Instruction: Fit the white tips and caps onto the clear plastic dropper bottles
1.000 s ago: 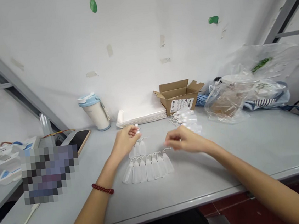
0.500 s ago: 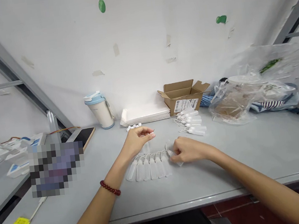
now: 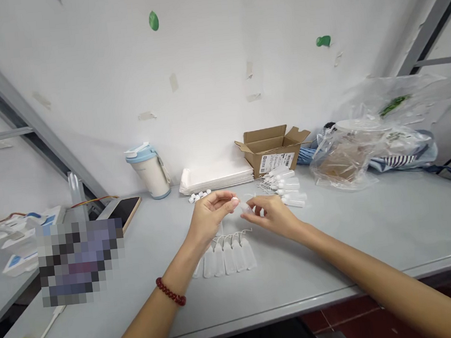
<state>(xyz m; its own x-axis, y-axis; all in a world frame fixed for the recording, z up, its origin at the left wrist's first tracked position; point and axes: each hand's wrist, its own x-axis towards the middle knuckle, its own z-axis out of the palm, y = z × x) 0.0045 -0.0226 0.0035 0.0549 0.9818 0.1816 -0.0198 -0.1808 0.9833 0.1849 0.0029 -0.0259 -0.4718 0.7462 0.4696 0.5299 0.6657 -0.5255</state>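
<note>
My left hand is closed in a pinch on a small white cap. Facing it, my right hand grips a small translucent bottle, its neck end close to the cap; I cannot tell whether the two touch. Below them a row of translucent bottles lies flat on the table, thin white loops at their necks. Behind my left hand sits a cluster of loose white caps. Several bottles with white caps lie piled beyond my right hand.
An open cardboard box stands at the back beside a stack of white envelopes. A blue-lidded cup is left of these. Plastic bags lie at the right, a phone at the left. The grey table's front edge runs near me.
My right hand has lifted a bottle from the right end of the row and brought it up to my left hand. The left hand still pinches the cap. The view has shifted slightly.
</note>
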